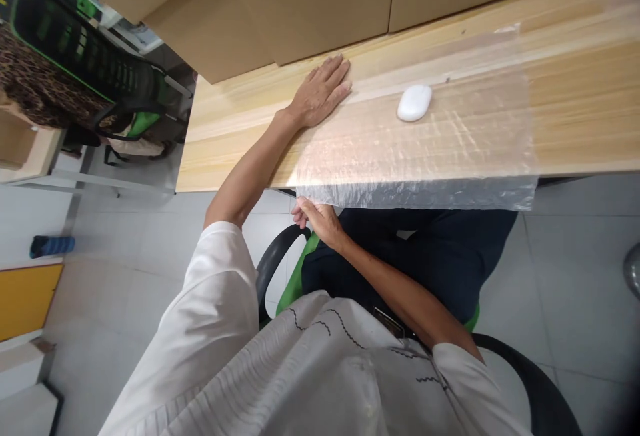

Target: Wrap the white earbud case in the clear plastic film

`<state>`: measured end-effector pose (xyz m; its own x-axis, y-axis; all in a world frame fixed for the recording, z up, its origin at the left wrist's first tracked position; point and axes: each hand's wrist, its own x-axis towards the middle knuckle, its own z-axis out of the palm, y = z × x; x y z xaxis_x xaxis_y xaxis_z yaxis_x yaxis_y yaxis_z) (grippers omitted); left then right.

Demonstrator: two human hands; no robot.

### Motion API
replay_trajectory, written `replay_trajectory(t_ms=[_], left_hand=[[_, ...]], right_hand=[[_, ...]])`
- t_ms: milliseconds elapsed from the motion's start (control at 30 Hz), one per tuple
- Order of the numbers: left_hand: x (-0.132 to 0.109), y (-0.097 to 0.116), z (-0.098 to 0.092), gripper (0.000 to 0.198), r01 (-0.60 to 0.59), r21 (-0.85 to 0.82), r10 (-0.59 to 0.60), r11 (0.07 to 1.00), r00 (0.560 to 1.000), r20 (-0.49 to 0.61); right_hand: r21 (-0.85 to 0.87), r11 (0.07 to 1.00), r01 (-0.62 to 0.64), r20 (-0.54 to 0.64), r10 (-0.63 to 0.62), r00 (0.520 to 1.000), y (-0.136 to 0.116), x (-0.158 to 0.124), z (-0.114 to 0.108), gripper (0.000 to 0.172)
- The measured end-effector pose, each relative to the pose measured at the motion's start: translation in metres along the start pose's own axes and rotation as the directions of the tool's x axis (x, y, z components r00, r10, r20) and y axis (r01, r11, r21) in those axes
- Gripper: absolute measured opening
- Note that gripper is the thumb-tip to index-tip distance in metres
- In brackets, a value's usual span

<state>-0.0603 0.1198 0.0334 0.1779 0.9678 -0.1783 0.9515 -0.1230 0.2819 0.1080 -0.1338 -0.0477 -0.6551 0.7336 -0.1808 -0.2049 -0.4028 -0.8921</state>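
Note:
A clear plastic sheet (470, 129) lies over the wooden table, its near edge hanging past the table's front. My left hand (320, 93) rests flat with fingers stretched, at the sheet's far left side. Below the table edge, my right hand (320, 219) is closed at the sheet's near left corner and pinches it; its fingertips are partly hidden. A small white rounded object (415, 103), smooth like a computer mouse or an earbud case, sits on the sheet to the right of my left hand, touched by neither hand.
Cardboard boxes (320, 6) line the back of the wooden table (225, 129). Off to the left are a black and green office chair (85, 56), part of another person and a second table (37, 156). A blue bottle-like object (53, 246) lies farther left.

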Motion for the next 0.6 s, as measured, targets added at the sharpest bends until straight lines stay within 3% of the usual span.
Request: replay_trajectory(t_ms=[300, 500, 600], left_hand=[[0.012, -0.001, 0.002, 0.11, 0.009, 0.064, -0.011, 0.998, 1.0, 0.029], [0.006, 0.014, -0.008, 0.146, 0.044, 0.139, -0.055, 0.989, 0.996, 0.077], [0.005, 0.018, -0.01, 0.147, 0.063, 0.156, -0.075, 0.986, 0.994, 0.075]], right_hand=[[-0.116, 0.993, -0.02, 0.076, 0.029, 0.997, -0.001, -0.002, -0.005, 0.073], [-0.128, 0.99, -0.067, 0.116, 0.082, 0.99, -0.002, -0.001, -0.013, 0.063], [-0.123, 0.99, -0.074, 0.102, 0.087, 0.991, -0.001, 0.0, -0.014, 0.062]])
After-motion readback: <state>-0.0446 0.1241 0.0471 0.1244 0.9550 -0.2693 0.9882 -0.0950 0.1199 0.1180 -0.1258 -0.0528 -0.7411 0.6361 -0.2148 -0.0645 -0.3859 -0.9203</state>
